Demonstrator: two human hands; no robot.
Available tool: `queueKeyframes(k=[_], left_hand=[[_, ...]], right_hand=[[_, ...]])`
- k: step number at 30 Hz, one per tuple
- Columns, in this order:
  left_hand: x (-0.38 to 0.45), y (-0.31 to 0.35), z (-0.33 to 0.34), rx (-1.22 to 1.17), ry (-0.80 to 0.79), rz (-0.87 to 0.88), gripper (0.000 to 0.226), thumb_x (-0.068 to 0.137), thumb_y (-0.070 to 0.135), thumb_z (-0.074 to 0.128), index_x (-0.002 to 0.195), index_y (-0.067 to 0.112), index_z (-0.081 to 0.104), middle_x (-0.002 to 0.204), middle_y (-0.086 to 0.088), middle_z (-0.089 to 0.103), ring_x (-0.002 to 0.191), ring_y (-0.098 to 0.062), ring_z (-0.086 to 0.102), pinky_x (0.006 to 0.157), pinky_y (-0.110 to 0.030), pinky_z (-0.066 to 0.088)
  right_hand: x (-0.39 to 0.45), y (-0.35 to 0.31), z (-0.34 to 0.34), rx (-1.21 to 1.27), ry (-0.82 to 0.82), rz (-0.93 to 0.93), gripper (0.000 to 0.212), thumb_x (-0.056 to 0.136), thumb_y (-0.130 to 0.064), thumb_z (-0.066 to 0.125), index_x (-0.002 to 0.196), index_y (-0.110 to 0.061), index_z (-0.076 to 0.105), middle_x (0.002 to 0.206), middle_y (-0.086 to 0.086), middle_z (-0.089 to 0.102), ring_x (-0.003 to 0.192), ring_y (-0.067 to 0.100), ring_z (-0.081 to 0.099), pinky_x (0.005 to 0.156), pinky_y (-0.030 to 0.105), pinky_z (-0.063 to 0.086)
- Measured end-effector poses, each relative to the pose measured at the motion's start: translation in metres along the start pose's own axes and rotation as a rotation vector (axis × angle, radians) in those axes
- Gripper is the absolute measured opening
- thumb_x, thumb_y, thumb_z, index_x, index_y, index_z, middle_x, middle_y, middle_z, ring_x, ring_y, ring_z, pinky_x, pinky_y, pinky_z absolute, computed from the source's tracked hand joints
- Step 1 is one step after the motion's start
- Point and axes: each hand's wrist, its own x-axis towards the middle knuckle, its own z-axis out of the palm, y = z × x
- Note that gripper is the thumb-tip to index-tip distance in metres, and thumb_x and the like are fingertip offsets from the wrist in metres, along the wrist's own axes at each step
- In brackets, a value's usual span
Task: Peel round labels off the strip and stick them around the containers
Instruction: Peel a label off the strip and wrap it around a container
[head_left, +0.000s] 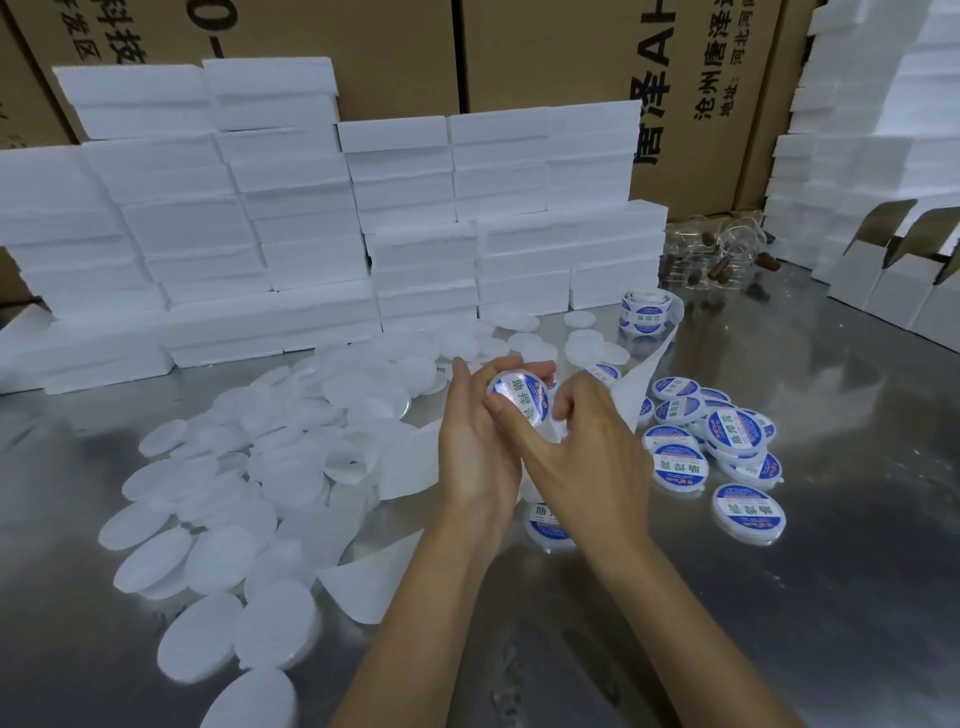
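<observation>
My left hand (475, 441) grips a round white container (519, 397) whose top bears a blue and white round label. My right hand (587, 441) is right beside it, thumb pressing on the label's lower edge, the other fingers curled at the container's right side. Behind my hands, the white backing strip (644, 371) runs up to a label roll (645, 310). Several labelled containers (727, 441) lie in a heap to the right, one more labelled container (545, 525) under my wrists. Several plain white containers (234, 493) spread over the left.
The metal table (779, 623) carries stacks of white foam boxes (311, 218) along the back and right. Brown cardboard cartons (571, 52) stand behind them. Clear bags with brown pieces (722, 254) lie at the back right. Peeled backing paper (363, 577) curls near my left forearm.
</observation>
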Motion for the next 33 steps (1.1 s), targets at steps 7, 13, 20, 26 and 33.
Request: queueKeyframes(k=[7, 13, 20, 26, 33], left_hand=[[0.001, -0.006, 0.000, -0.048, -0.070, -0.090, 0.059, 0.104, 0.052, 0.026, 0.127, 0.004, 0.053, 0.128, -0.026, 0.065, 0.126, -0.041, 0.058, 0.113, -0.052, 0.040], [-0.001, -0.006, 0.001, -0.060, -0.062, -0.130, 0.058, 0.104, 0.052, 0.027, 0.121, 0.003, 0.054, 0.127, -0.024, 0.066, 0.119, -0.034, 0.064, 0.104, -0.042, 0.048], [0.000, -0.007, 0.007, 0.065, -0.059, -0.073, 0.063, 0.106, 0.046, 0.021, 0.125, -0.005, 0.053, 0.120, -0.024, 0.068, 0.103, -0.031, 0.068, 0.089, -0.033, 0.057], [0.001, -0.006, 0.002, 0.135, -0.126, -0.055, 0.051, 0.103, 0.036, 0.036, 0.122, -0.005, 0.059, 0.121, -0.021, 0.070, 0.115, -0.032, 0.067, 0.102, -0.037, 0.052], [0.003, -0.009, -0.008, 0.535, -0.014, 0.168, 0.023, 0.101, 0.005, 0.051, 0.109, 0.013, 0.072, 0.105, -0.005, 0.075, 0.086, -0.018, 0.071, 0.068, -0.025, 0.057]], right_hand=[[0.002, 0.008, 0.004, -0.016, 0.026, 0.018, 0.055, 0.088, -0.074, 0.043, 0.052, -0.034, 0.032, 0.043, -0.008, 0.036, 0.045, 0.007, 0.037, 0.048, 0.026, 0.023], [0.004, 0.014, 0.005, 0.026, 0.024, 0.017, 0.060, 0.099, -0.056, 0.029, 0.050, -0.023, 0.032, 0.048, -0.004, 0.044, 0.052, 0.022, 0.048, 0.053, 0.033, 0.034], [0.004, 0.016, 0.004, -0.110, -0.009, 0.031, 0.073, 0.080, -0.086, 0.028, 0.048, -0.021, 0.036, 0.042, -0.006, 0.039, 0.044, 0.011, 0.039, 0.048, 0.028, 0.022], [0.009, 0.023, 0.007, 0.182, -0.103, 0.079, 0.065, 0.094, -0.068, 0.036, 0.047, -0.024, 0.042, 0.042, -0.009, 0.045, 0.046, 0.010, 0.042, 0.051, 0.030, 0.028], [0.010, 0.026, 0.001, 0.456, -0.164, 0.138, 0.065, 0.097, -0.055, 0.042, 0.057, -0.004, 0.047, 0.047, -0.002, 0.044, 0.047, 0.008, 0.039, 0.049, 0.022, 0.033]])
